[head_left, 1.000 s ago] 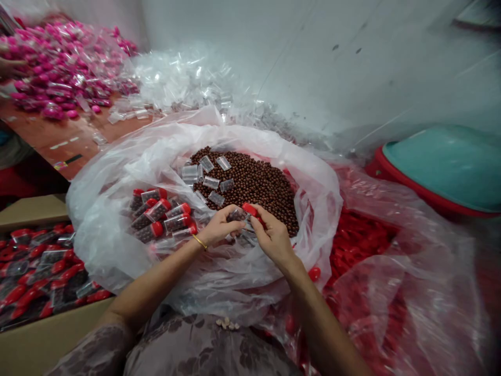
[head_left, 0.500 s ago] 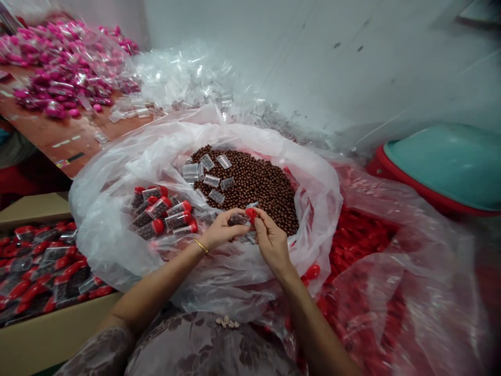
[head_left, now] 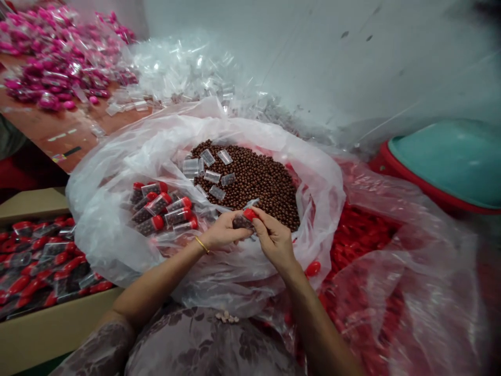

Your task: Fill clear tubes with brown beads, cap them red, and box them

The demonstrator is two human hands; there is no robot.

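My left hand [head_left: 226,230] is closed around a clear plastic tube [head_left: 241,221] filled with brown balls. A red cap [head_left: 249,213] sits on the tube's end, and the fingers of my right hand [head_left: 273,237] pinch at it. Both hands are over the near side of a heap of brown balls [head_left: 262,180] in a white plastic bag [head_left: 105,162]. Several uncapped clear tubes [head_left: 212,177] lie on the heap. To the left, filled tubes with red caps [head_left: 158,204] rest on the bag.
A cardboard box [head_left: 70,318] at the left holds many red-capped tubes. Red caps [head_left: 362,235] fill a clear bag at the right. Behind are a pile of clear tubes [head_left: 183,68] and pink-capped pieces [head_left: 62,62] on an orange table [head_left: 35,117]. A teal basin [head_left: 450,156] stands far right.
The red cap now sits straighter on the tube's end, and the tube has turned slightly in my hands. My right fingers have shifted a little to the cap's near side.
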